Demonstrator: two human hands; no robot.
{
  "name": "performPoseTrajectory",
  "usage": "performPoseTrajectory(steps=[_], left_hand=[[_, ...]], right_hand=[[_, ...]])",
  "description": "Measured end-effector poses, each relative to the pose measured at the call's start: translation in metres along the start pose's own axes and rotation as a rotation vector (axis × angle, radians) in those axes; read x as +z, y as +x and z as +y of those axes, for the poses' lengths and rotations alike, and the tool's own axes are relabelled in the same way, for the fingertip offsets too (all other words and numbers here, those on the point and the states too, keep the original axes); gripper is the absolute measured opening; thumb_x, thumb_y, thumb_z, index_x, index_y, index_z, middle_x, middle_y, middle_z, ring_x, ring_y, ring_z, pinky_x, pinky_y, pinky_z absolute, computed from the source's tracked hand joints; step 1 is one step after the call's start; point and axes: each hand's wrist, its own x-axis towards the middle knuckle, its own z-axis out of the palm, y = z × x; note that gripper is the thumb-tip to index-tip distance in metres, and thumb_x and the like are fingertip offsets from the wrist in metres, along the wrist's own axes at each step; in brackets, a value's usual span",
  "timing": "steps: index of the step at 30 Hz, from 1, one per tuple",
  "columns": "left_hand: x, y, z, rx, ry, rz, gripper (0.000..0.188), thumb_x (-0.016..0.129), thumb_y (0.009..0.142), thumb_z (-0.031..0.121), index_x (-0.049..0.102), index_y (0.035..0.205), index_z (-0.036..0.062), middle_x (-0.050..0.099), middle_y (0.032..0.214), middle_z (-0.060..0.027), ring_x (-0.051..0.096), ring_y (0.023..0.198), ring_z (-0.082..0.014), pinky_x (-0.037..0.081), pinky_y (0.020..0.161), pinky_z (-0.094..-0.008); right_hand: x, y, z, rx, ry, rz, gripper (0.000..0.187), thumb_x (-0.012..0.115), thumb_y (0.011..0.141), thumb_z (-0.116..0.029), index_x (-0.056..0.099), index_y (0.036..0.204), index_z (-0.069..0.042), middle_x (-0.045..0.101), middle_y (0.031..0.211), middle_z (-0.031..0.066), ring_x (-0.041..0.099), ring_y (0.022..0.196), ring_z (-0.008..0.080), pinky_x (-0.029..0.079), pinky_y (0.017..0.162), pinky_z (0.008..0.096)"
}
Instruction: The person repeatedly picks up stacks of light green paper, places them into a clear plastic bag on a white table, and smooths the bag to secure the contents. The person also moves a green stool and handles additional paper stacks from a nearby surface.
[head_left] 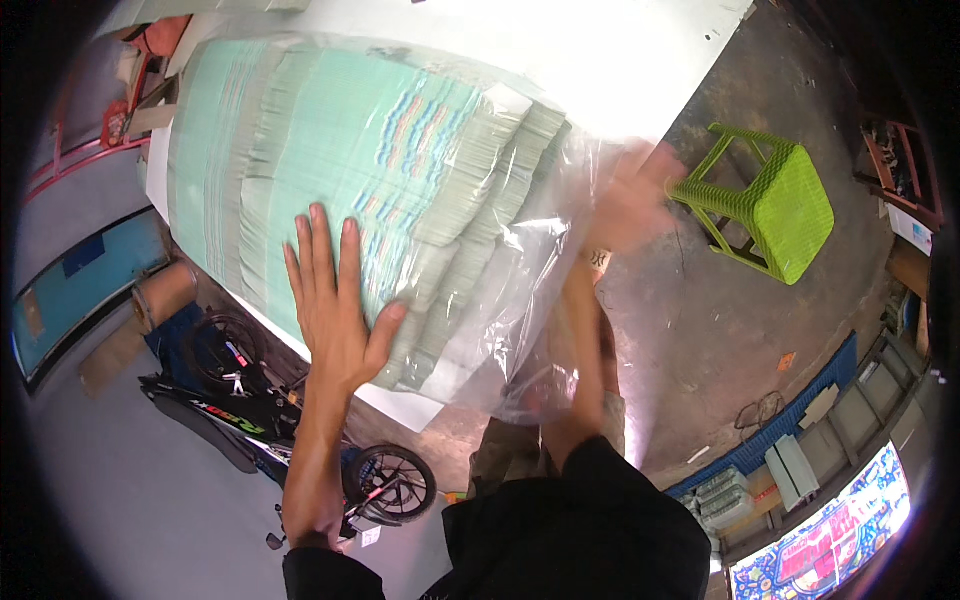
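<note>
Stacks of pale green paper sheets (330, 130) with rows of blue and red print lie inside a large clear plastic bag (510, 270). My left hand (335, 310) rests flat on top of the bag, fingers stretched out and slightly apart, pressing on the stack near its close edge. At the bag's loose right end is my right hand (635, 195), smeared by motion. Its fingers cannot be made out, nor whether they grip the plastic. Part of my right forearm shows through the loose film.
Under the bag is a white tabletop (600, 60). A bright green plastic stool (790, 215) stands on the concrete floor to the right. A black motorcycle (235, 425) is parked at lower left. Stacked packs (725, 500) and a colourful banner (830, 540) are at lower right.
</note>
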Motion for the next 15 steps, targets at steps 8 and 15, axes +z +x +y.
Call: performPoseTrajectory(steps=[8, 15], left_hand=[[-0.002, 0.007, 0.007, 0.016, 0.008, -0.023, 0.088, 0.047, 0.099, 0.059, 0.022, 0.164, 0.0040, 0.015, 0.168, -0.0311, 0.012, 0.154, -0.0535, 0.007, 0.122, -0.0661], [-0.002, 0.003, 0.021, -0.038, 0.002, -0.037, 0.088, 0.047, 0.100, 0.058, 0.021, 0.164, 0.0030, 0.013, 0.168, -0.0322, 0.011, 0.154, -0.0552, 0.007, 0.121, -0.0681]], right_hand=[[0.008, 0.087, 0.003, 0.006, 0.204, -0.042, 0.092, 0.032, 0.101, -0.074, 0.016, 0.165, -0.010, 0.020, 0.170, 0.0172, 0.021, 0.157, 0.0291, 0.013, 0.129, 0.0440], [0.008, 0.078, -0.003, 0.064, 0.222, -0.056, 0.093, 0.032, 0.099, -0.076, 0.016, 0.165, -0.012, 0.016, 0.171, 0.0185, 0.017, 0.158, 0.0301, 0.010, 0.130, 0.0455]])
